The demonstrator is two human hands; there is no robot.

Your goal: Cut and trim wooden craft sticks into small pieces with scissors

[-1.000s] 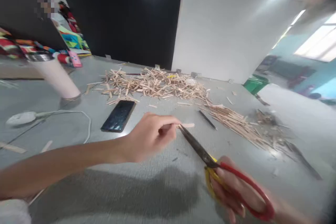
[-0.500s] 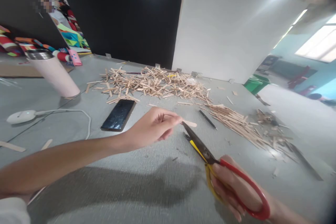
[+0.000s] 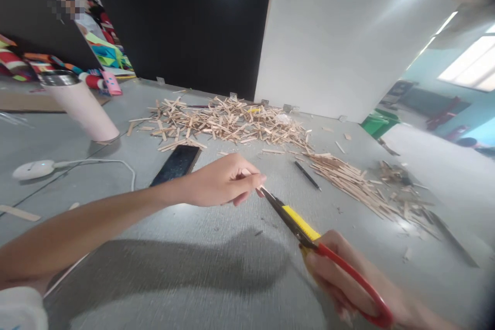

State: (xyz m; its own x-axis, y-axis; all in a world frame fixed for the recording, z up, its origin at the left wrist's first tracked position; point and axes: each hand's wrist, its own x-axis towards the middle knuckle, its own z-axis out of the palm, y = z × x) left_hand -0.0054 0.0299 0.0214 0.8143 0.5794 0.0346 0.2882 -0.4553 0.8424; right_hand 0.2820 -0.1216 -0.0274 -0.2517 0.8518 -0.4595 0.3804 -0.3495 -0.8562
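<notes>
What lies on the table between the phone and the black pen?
In the head view, the left hand pinching a small wooden stick sits between phone and black pen.

A grey counter [image 3: 216, 278] carries everything. At its far edge lies a wide heap of short wooden sticks [image 3: 224, 124]; to the right, a second pile of longer sticks [image 3: 348, 178] fans out — a black pen [image 3: 307, 175] just beside it. A dark phone [image 3: 176, 163] lies flat below the heap. Left of it sit a white mouse [image 3: 33, 169] with its cable and a pale pink tumbler [image 3: 83, 108], upright.
</notes>
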